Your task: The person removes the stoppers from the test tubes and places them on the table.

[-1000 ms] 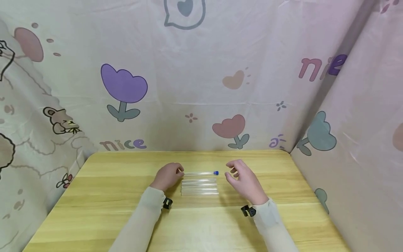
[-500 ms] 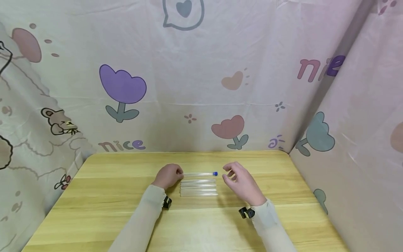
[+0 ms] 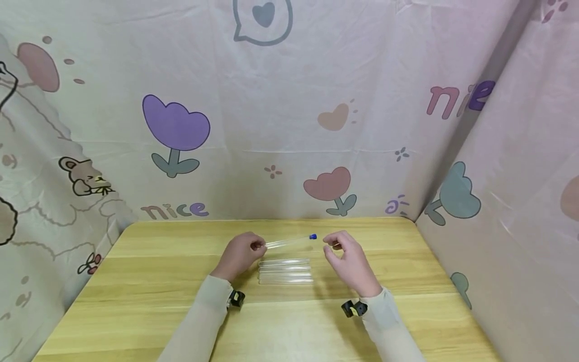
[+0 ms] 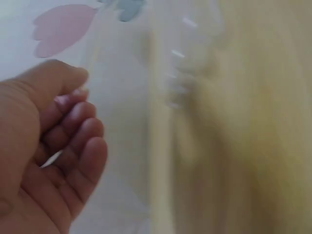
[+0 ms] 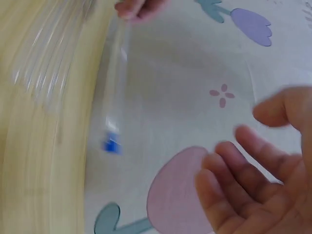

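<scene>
My left hand pinches the left end of a clear test tube between thumb and forefinger. A blue cap closes the tube's far right end, which is tilted up off the table. In the right wrist view the capped tube appears blurred, hanging from the left fingertips. Across from the cap, my right hand hovers with loosely bent fingers, touching nothing. Several more clear tubes lie side by side just in front of the held one; no caps show on them.
Pale wood covers the table. A patterned curtain rises along its back edge and both sides. A black wrist mount sits on the left sleeve and another black mount on the right.
My left hand has lifted the capped tube off the table, its blue end now higher and tilted up. The right hand has shifted only slightly. The row of tubes stays put.
</scene>
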A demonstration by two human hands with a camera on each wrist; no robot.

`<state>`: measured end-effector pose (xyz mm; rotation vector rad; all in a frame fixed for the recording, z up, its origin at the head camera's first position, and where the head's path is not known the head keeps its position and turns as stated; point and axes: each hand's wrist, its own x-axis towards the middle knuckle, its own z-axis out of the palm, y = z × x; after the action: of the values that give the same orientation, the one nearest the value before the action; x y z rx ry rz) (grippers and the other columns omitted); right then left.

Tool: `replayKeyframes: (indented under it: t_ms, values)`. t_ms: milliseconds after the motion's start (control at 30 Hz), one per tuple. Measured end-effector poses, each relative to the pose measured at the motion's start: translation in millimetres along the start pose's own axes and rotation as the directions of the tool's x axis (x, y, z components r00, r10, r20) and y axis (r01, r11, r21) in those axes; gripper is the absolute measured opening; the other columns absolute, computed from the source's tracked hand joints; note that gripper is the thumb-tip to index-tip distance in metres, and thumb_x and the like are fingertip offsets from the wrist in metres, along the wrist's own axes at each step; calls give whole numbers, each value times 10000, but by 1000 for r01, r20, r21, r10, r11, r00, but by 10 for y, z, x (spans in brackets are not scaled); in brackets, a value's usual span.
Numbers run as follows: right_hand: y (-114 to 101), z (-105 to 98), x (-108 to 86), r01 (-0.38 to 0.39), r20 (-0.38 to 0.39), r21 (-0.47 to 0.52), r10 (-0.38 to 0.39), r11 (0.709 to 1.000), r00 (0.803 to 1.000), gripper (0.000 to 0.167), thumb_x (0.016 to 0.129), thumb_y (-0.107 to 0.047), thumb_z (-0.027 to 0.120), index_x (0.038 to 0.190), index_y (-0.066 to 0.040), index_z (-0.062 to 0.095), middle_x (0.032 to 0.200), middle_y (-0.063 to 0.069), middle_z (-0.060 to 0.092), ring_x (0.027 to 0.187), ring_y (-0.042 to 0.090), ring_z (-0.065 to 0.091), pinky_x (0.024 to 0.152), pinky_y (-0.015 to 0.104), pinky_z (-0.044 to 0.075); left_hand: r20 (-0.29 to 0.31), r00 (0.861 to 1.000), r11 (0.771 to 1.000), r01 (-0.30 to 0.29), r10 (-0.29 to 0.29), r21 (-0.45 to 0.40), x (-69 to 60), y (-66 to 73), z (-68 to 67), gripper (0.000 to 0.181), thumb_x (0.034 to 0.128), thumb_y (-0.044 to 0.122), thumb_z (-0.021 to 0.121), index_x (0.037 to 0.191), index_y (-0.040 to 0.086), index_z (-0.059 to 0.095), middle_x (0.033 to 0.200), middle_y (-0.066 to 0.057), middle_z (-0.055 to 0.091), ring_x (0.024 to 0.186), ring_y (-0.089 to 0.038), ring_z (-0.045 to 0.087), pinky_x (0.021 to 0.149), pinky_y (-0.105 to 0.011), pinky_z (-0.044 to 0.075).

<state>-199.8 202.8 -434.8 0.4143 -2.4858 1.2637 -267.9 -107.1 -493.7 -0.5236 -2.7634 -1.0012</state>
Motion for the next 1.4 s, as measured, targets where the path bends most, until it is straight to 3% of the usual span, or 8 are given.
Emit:
replayKeyframes:
  t_ms: [233,367,600,733,933,1067,1267,1400]
  values:
    - [-58,-43,26,26,-190,104,-6,994,982,424,940,-6,656,1360,-49,625,1250,84,617,1154,260,556,1011,425,440,-126,982,988,-148,143,-34,-183,350,-304,61,960,264,749,983,208,753,974,134,663,887,-96,612,760,-300,570]
    - [-107,-70,27,-18,-135,150,39,988,990,533,969,-49,651,1487,-79,530,1274,85,625,1144,227,567,1014,442,442,-186,942,959,-282,279,9,-250,499,-483,72,925,209,786,992,207,759,1010,125,687,850,-91,609,735,-290,570]
    - [-195,-82,-27,-55,-43,309,72,950,996,262,1024,-67,622,1286,-64,628,982,118,663,850,205,631,764,272,546,-216,889,911,-412,403,2,-315,564,-622,134,882,146,820,994,187,758,1040,122,683,918,-92,610,715,-269,570]
    - [-262,-90,-71,-23,-22,421,35,907,999,139,1038,-40,592,1161,3,639,905,136,648,804,196,644,734,292,569,-225,861,886,-462,455,24,-353,603,-662,151,865,120,824,987,172,752,1032,110,684,926,-100,613,704,-250,567]
    - [-289,-124,-77,-55,32,515,45,856,998,105,1037,-47,593,1103,27,630,864,73,641,759,139,623,695,271,563,-256,842,877,-478,475,55,-395,684,-755,174,850,88,814,1000,152,753,1030,104,694,908,-80,621,698,-242,567]
    - [-277,-144,-73,-63,48,579,44,813,998,174,1045,-74,596,1134,74,610,908,102,674,787,135,656,717,282,588,-260,851,888,-457,455,57,-418,704,-810,185,853,78,811,1009,147,738,1028,101,696,921,-88,637,724,-255,576]
    - [-260,-121,-69,-76,38,625,67,777,997,249,1050,-125,614,1142,107,610,924,144,704,799,124,695,734,299,610,-172,923,937,-349,345,6,-456,788,-848,297,915,133,785,1194,120,685,1028,73,684,935,-110,648,770,-279,584]
    - [-257,-100,-58,-93,50,648,81,756,996,260,1046,-134,621,1175,92,609,954,151,706,819,126,699,747,304,612,-141,935,945,-326,325,18,-465,817,-852,319,914,161,805,1212,122,697,1056,69,692,950,-81,637,774,-275,581]
